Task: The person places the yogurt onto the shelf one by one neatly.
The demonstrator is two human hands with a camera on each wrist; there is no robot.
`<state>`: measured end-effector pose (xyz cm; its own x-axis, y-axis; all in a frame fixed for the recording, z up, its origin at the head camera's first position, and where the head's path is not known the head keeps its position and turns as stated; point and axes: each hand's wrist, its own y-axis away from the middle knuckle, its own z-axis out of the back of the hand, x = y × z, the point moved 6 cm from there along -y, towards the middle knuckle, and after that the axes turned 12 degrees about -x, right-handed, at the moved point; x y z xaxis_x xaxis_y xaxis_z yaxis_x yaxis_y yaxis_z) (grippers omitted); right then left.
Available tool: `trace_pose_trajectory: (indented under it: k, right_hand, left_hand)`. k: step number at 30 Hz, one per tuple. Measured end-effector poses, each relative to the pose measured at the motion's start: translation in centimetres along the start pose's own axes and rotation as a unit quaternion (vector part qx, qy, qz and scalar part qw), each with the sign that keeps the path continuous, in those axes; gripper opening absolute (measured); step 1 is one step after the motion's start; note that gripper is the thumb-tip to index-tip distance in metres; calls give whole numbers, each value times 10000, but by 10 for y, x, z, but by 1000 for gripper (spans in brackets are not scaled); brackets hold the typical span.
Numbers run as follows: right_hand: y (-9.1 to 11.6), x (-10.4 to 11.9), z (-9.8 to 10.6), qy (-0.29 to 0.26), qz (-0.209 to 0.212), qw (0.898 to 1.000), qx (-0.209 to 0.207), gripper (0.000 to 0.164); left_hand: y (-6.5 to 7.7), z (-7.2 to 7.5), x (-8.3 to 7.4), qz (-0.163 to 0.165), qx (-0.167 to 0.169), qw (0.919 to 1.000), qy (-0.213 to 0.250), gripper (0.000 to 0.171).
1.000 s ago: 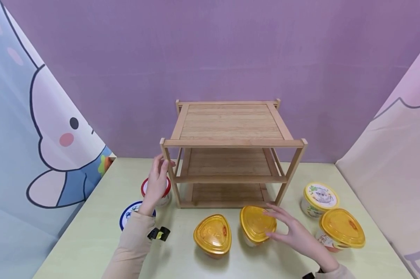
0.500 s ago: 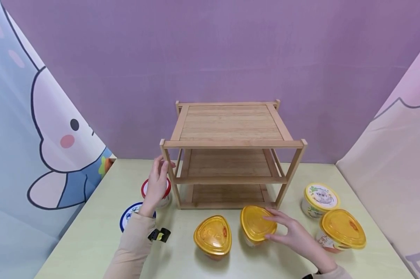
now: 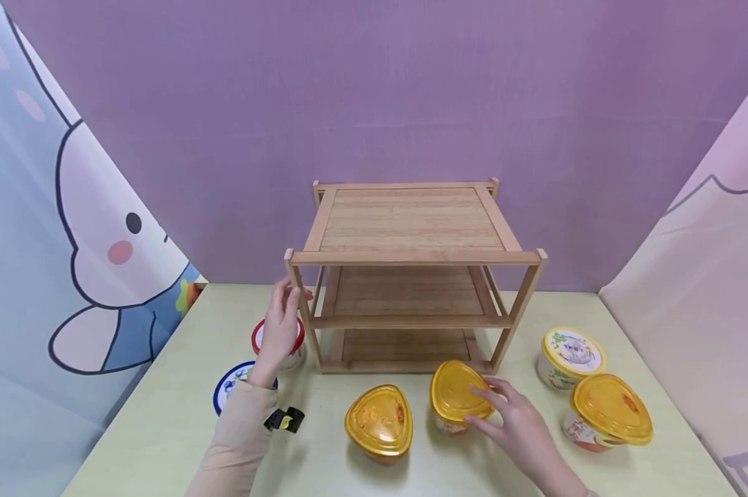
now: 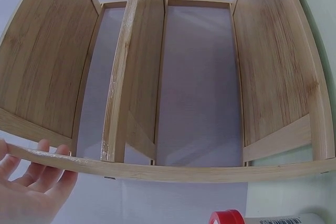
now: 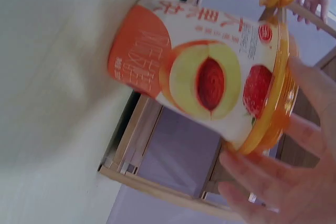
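Observation:
My left hand (image 3: pixel 278 338) grips the front left post of a three-tier wooden shelf (image 3: pixel 411 221). Its fingers curl round that post (image 4: pixel 94 166) in the left wrist view. In front of the shelf's right side, my right hand (image 3: pixel 523 428) pinches the amber lid of a fruit cup (image 3: pixel 453 386). Seen from the right wrist, thumb and fingers (image 5: pixel 247 177) sit on opposite sides of the lid, and the cup's side (image 5: pixel 205 77) shows a halved peach and a strawberry. A second amber-lidded cup (image 3: pixel 378 417) stands just left of it.
Right of the shelf stand a round tub with a yellow-rimmed lid (image 3: pixel 572 351) and another amber-lidded cup (image 3: pixel 610 407). A red-lidded tub (image 3: pixel 295 346) and a blue-rimmed tub (image 3: pixel 229 381) are partly hidden by my left arm. A purple curtain (image 3: pixel 405 90) hangs behind.
My right hand has closed in on the cup's lid, and the cup has shifted slightly away, toward the shelf. The left hand stays on the post.

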<state>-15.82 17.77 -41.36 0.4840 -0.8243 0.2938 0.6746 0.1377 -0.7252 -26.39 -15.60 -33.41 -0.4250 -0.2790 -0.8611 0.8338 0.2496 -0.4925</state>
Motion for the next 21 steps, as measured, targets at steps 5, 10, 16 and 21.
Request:
trace_pose_trajectory:
  k: [5,10,16,21]
  right_hand:
    - [1,8,1,525,-72,9984,-206,42]
    - [3,13,-1,928,-328,9949,-242,41]
    - [4,19,-1,1110,-351,9921,-464,41]
    - [5,21,-1,1143,-385,9910,-582,41]
  left_hand:
    - [0,0,-3,113,-19,9999,-27,33]
    - [-2,0,10,-52,-47,10000,-57,34]
    - [-1,1,10,-134,-78,9999,-15,34]
    - [-1,0,5,-55,-70,10000,3,32]
